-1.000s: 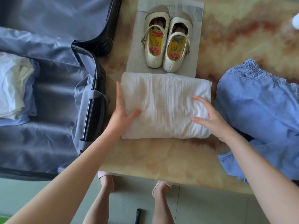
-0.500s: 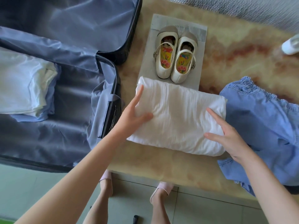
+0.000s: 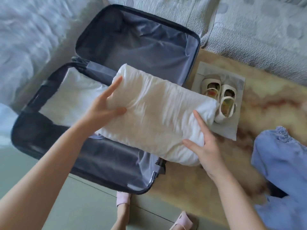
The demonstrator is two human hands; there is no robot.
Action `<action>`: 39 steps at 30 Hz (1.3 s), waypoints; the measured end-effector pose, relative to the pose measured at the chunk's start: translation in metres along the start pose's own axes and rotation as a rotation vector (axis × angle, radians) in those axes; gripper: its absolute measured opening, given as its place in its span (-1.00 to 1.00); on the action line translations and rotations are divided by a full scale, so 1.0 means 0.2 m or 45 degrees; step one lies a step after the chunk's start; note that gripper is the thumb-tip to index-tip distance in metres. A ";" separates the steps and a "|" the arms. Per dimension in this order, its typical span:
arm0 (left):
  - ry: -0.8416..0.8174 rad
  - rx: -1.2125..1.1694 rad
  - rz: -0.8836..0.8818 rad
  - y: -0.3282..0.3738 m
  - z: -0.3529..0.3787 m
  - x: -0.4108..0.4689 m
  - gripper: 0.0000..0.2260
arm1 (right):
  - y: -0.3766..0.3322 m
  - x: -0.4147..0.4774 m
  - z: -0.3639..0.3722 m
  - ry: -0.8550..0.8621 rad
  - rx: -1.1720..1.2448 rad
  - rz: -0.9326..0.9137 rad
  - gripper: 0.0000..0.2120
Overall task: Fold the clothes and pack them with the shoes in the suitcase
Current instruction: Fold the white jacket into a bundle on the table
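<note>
1. grey quilted cover (image 3: 249, 30) fills the far side, behind the suitcase and the table.
2. suitcase (image 3: 132, 47) lies open flat at left and centre, dark shell, grey-blue lining; the far half shows bare lining, the near half hangs past the table edge over the floor (image 3: 83, 205).
3. table (image 3: 265, 100) at right, beige marbled top with reddish streaks; the suitcase's right edge sits on it.
4. blue garment (image 3: 282, 163) is heaped unfolded at the table's right edge, apart from the rest.
5. folded white garment (image 3: 157, 113) is a thick crinkled bundle held slantwise across the middle, its left end over the suitcase, its right end over the table, covering part of the near shoe in view.
6. folded white clothes (image 3: 74, 97) are already in the near half of the suitcase, at its left end, blurred.
7. left hand (image 3: 103, 107) grips the bundle's left end, index finger stretched along the top, thumb pressed into the cloth, other fingers hidden.
8. right hand (image 3: 206, 146) grips the bundle's right near corner, index finger laid up along the top, thumb at the near edge, remaining fingers out of sight beneath.
9. grey sheet (image 3: 226, 130) lies on the table just beside the suitcase, under the shoes.
10. pair of cream shoes (image 3: 228, 91) sits side by side on the sheet, coloured insoles, not packed yet.
11. pink slippers (image 3: 123, 198) on the person's feet, bottom centre.
</note>
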State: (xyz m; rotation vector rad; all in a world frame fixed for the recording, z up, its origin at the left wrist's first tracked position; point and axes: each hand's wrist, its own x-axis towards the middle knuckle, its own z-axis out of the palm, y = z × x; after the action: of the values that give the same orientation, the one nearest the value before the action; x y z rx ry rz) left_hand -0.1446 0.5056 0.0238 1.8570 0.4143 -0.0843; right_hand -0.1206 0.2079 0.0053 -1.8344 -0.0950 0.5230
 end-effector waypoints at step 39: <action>0.199 1.152 -0.017 -0.78 -0.74 0.34 -0.41 | 0.09 0.68 1.31 -0.228 -0.983 -0.061 0.08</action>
State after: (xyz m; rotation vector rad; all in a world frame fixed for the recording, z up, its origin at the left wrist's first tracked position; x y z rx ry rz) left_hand -0.1529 0.7024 -0.0875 2.7635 0.5488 -0.1528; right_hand -0.1070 0.4780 -0.1141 -2.5178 -0.5207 0.6726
